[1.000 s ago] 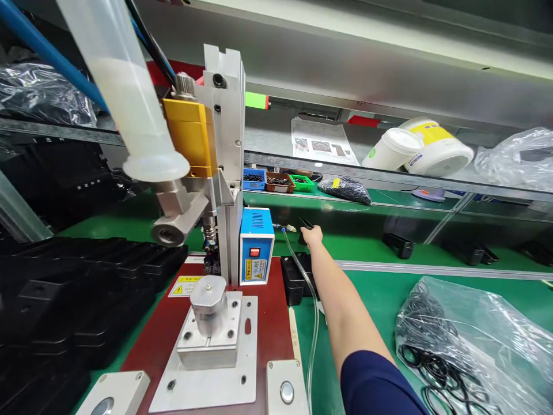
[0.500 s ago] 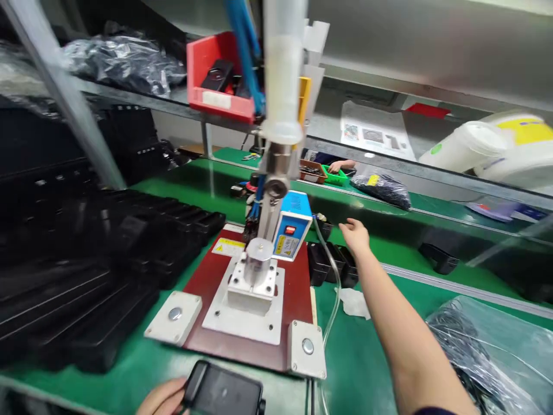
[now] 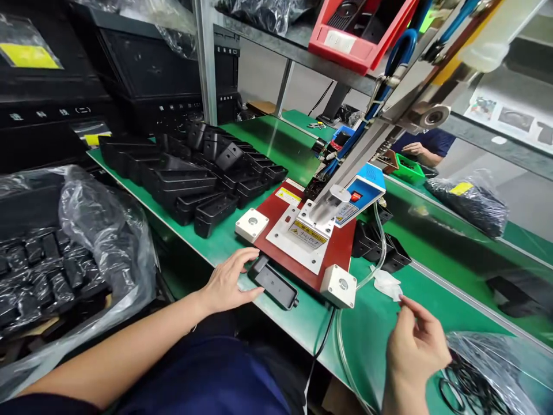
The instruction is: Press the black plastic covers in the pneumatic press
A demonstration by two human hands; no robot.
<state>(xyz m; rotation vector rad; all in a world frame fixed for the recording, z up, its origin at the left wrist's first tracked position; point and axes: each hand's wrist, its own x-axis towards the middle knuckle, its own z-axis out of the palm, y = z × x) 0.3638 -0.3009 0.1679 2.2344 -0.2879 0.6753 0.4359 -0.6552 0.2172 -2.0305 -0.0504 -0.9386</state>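
My left hand [image 3: 228,282] lies at the table's front edge. Its thumb and fingers close around the left end of a flat black plastic housing [image 3: 276,285], which rests just in front of the red base plate [image 3: 341,245] of a dispensing press. My right hand [image 3: 415,340] hovers low at the right with its fingers curled. Its fingertips are pinched together beside a crumpled white wipe [image 3: 386,282]. I cannot make out what, if anything, is in the pinch.
The press has two white push-button blocks [image 3: 252,223] [image 3: 343,283], a blue control box [image 3: 365,184] and a clear hose [image 3: 345,351]. Black trays [image 3: 181,178] are stacked at the left, more housings [image 3: 375,245] lie behind, a bag of black rings [image 3: 479,374] sits at the right. Another person's hand [image 3: 412,148] works across the bench.
My view swung left and down. My right hand pulled back from the far side of the press to the wipe. My left hand brought the black housing onto the table in front of the base plate.
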